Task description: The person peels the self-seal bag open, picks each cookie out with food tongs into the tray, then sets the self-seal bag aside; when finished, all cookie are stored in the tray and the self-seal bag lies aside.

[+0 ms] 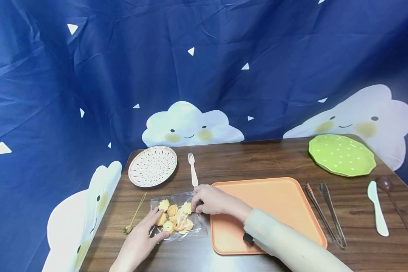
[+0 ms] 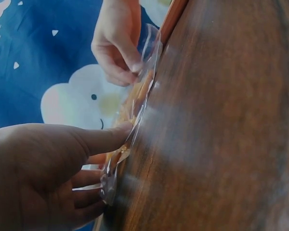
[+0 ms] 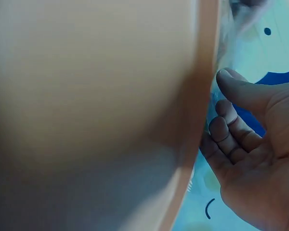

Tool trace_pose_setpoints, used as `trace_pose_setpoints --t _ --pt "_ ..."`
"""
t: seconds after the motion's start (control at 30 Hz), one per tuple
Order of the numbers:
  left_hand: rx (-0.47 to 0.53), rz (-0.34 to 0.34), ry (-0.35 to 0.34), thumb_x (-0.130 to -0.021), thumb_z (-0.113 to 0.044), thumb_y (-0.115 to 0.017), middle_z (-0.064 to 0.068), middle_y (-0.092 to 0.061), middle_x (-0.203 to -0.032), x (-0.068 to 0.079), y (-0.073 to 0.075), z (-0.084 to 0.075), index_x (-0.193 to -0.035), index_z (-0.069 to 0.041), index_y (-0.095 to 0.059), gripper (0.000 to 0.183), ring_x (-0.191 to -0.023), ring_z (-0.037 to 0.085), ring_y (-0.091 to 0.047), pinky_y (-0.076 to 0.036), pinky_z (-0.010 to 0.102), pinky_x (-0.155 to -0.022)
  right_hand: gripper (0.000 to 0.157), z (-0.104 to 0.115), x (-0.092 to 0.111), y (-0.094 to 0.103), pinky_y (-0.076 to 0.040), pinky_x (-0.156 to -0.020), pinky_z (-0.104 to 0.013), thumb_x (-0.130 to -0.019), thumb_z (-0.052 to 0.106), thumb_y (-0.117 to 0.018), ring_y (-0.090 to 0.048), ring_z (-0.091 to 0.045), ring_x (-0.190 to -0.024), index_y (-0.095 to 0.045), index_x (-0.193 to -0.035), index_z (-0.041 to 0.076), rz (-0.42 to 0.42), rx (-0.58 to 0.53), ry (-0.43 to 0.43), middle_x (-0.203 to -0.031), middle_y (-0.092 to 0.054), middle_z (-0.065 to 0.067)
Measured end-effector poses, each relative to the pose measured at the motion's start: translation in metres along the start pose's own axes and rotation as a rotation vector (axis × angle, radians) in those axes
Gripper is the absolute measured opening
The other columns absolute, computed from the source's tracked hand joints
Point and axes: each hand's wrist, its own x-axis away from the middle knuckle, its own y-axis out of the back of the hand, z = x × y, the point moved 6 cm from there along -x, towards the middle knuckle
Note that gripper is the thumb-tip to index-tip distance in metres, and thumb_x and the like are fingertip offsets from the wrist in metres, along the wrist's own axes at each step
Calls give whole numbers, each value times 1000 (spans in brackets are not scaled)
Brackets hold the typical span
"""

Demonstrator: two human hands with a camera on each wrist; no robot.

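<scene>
A clear plastic bag of cookies (image 1: 179, 223) lies flat on the wooden table; some cookies are flower-shaped, others ring-shaped. My left hand (image 1: 141, 236) rests on the bag's left end, thumb and fingers spread and fairly straight. In the left wrist view its thumb (image 2: 106, 138) lies along the bag's upper side. At the opposite end my right hand (image 1: 211, 200), fingers curled, pinches the bag's right edge. The right wrist view has that right hand (image 3: 253, 130) beside the tray rim, thumb and fingers bent toward the plastic.
An orange tray (image 1: 275, 196) lies under the right forearm. Metal tongs (image 1: 334, 215), a pale green knife (image 1: 377, 207) and a brown long-handled spoon (image 1: 397, 206) are farther right. A green dotted plate (image 1: 341, 155), white patterned plate (image 1: 153, 166) and fork (image 1: 192, 170) lie behind; a twist tie (image 1: 136, 213) lies left.
</scene>
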Motion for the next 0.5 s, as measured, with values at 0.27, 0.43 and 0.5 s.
trace_pose_setpoints --t 0.27,0.43,0.5 --pt "-1 -7 -7 -83 -58 -75 -2 -46 -160 -1 -1 0 -147 -29 -53 73 -149 25 -45 -42 53 -119 8 2 0 5 -51 -81 -22 -80 14 -79 -54 -7 -85 -78 -76 22 -11 19 -24 -86 -62 5" --pt "-10 -9 -15 -83 -60 -74 -1 -46 -160 -3 1 0 -147 -30 -53 74 -148 26 -46 -42 54 -120 9 2 5 18 -52 -84 -26 -81 13 -79 -57 -11 -90 -79 -78 22 -22 21 -20 -90 -63 5" --pt "-13 -9 -17 -83 -61 -74 -1 -46 -160 -3 2 0 -147 -30 -53 74 -148 26 -46 -42 54 -120 10 0 7 20 -52 -84 -26 -80 12 -79 -56 -11 -91 -79 -78 22 -22 19 -21 -91 -63 5"
